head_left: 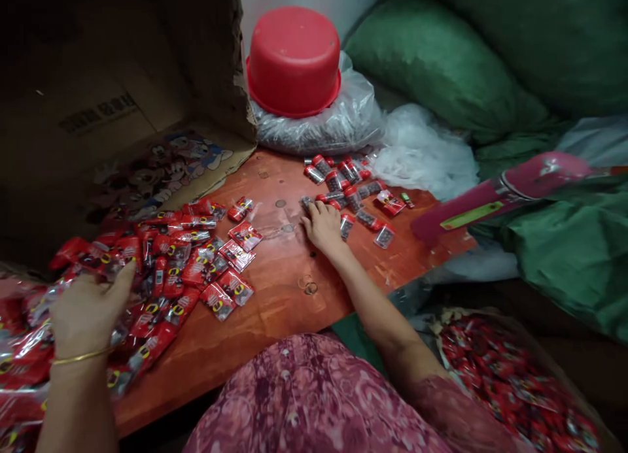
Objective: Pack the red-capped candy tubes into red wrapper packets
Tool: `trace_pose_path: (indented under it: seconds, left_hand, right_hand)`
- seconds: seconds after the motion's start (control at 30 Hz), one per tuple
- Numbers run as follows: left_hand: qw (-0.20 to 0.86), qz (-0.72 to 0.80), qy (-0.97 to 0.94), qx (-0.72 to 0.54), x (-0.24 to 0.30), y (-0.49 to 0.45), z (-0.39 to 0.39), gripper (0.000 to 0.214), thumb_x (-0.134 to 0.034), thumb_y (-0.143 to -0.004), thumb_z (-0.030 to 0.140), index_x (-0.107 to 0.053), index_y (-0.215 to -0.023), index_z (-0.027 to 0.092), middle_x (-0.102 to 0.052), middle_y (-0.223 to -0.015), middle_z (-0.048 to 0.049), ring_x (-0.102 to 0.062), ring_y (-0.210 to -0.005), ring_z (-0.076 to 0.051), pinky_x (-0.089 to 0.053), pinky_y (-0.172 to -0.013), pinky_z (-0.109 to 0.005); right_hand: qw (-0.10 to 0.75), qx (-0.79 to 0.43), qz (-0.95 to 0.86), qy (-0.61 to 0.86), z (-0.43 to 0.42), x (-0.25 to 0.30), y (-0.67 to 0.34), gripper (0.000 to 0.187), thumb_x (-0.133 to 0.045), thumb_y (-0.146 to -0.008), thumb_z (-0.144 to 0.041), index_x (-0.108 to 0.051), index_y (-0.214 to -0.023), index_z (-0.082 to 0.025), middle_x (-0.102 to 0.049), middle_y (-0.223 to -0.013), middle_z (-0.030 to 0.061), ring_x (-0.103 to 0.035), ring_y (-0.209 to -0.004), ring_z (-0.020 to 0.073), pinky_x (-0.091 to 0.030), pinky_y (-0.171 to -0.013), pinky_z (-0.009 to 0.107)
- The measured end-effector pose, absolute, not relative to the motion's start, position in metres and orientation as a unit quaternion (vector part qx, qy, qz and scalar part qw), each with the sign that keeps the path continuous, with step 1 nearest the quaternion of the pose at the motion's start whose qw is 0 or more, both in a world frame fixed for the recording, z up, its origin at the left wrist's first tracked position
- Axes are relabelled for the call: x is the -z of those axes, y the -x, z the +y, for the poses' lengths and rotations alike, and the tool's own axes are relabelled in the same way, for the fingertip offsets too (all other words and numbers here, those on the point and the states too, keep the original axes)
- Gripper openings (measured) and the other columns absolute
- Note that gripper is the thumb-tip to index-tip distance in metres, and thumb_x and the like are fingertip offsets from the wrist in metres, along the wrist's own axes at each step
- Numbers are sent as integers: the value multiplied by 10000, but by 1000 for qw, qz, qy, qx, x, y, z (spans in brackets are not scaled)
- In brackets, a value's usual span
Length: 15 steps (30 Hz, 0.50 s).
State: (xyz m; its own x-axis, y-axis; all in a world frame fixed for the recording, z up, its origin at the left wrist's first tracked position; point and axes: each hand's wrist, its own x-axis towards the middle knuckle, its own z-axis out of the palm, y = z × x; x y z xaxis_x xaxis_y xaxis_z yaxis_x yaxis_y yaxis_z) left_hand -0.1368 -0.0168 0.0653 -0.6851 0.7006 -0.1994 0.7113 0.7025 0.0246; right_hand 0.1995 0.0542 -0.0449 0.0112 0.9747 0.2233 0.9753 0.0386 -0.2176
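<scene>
My right hand [322, 225] reaches across the red wooden table [289, 270] and rests, fingers curled, on a small red-capped vial at the near edge of a cluster of such vials [350, 182]. Whether it grips one is hidden under the fingers. My left hand [88, 309], with a gold bangle on the wrist, lies on a heap of red printed sachets [167, 270] at the table's left; its fingers are bent over the packets with the thumb spread.
An upturned red plastic basin [293, 59] sits on a clear bag [338, 123] at the back. A cardboard box [122, 100] stands back left. Green sacks [441, 61] and a pink tool [500, 191] lie right. A basket of red sachets [510, 381] is lower right.
</scene>
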Motion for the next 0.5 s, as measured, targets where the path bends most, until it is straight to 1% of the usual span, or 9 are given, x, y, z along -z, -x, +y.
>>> trace_pose_path:
  seconds: [0.03, 0.1, 0.17, 0.2, 0.23, 0.27, 0.33, 0.4, 0.5]
  left_hand:
    - [58, 920, -384, 48, -70, 140, -17, 437, -564, -710, 534, -658, -870, 138, -703, -805, -116, -606, -963, -354, -474, -810, -405]
    - [-5, 931, -364, 0, -77, 138, -24, 738, -577, -668, 597, -486, -1235, 132, -664, -1050, -162, -595, -990, -381, -469, -799, -452]
    - [-65, 923, -362, -115, -77, 127, -33, 854, -549, -677, 623, -310, -1368, 181, -676, -1047, -113, -609, -957, -361, -453, -801, -476]
    - [-87, 901, -384, -179, -74, 118, -37, 798, -522, -708, 612, -322, -1363, 203, -694, -996, -73, -615, -946, -336, -441, -817, -469]
    - [-94, 868, -426, -237, -69, 107, -39, 683, -493, -748, 584, -403, -1316, 215, -703, -943, -45, -617, -941, -308, -432, -838, -447]
    - [-85, 828, -477, -282, -61, 95, -38, 532, -471, -783, 543, -535, -1199, 218, -705, -899, -37, -615, -940, -284, -420, -866, -423]
    - [7, 748, -588, -309, -40, 68, -27, 324, -491, -804, 457, -673, -932, 222, -695, -902, -47, -605, -943, -266, -400, -894, -399]
    - [101, 674, -672, -289, -15, 45, -6, 285, -487, -822, 403, -692, -876, 214, -680, -968, -69, -590, -965, -250, -376, -928, -386]
    - [120, 653, -728, -174, 15, 24, 27, 192, -585, -768, 350, -699, -879, 242, -611, -1154, -70, -473, -1150, -288, -286, -1008, -436]
  right_hand:
    - [141, 7, -715, 684, 54, 49, -205, 364, -427, -885, -288, -533, -1198, -137, -550, -1205, 148, -455, -1019, 283, -314, -867, 402]
    - [131, 21, -741, 658, 44, 57, -209, 335, -400, -890, -251, -548, -1176, -157, -566, -1168, 130, -456, -992, 263, -302, -854, 384]
    - [142, 40, -745, 651, 26, 62, -207, 321, -401, -890, -273, -570, -1136, -157, -592, -1091, 126, -468, -923, 251, -304, -816, 373]
    - [151, 52, -740, 653, 17, 63, -205, 319, -418, -883, -299, -579, -1116, -152, -600, -1055, 129, -470, -891, 250, -305, -795, 371]
    - [162, 64, -733, 658, 7, 64, -202, 323, -440, -872, -325, -587, -1097, -145, -604, -1028, 133, -471, -871, 253, -305, -779, 372]
    - [173, 75, -724, 663, -1, 65, -200, 331, -461, -860, -349, -593, -1078, -139, -605, -1012, 139, -471, -865, 258, -305, -769, 374]
    - [197, 86, -713, 668, -13, 66, -194, 354, -482, -845, -388, -598, -1056, -129, -596, -1019, 152, -471, -888, 271, -311, -772, 382]
    - [216, 83, -711, 664, -19, 67, -188, 370, -480, -846, -406, -597, -1056, -125, -576, -1068, 167, -469, -933, 281, -320, -787, 390]
    - [241, 72, -725, 641, -22, 68, -183, 358, -475, -853, -400, -597, -1064, -139, -554, -1134, 164, -463, -999, 282, -327, -824, 397]
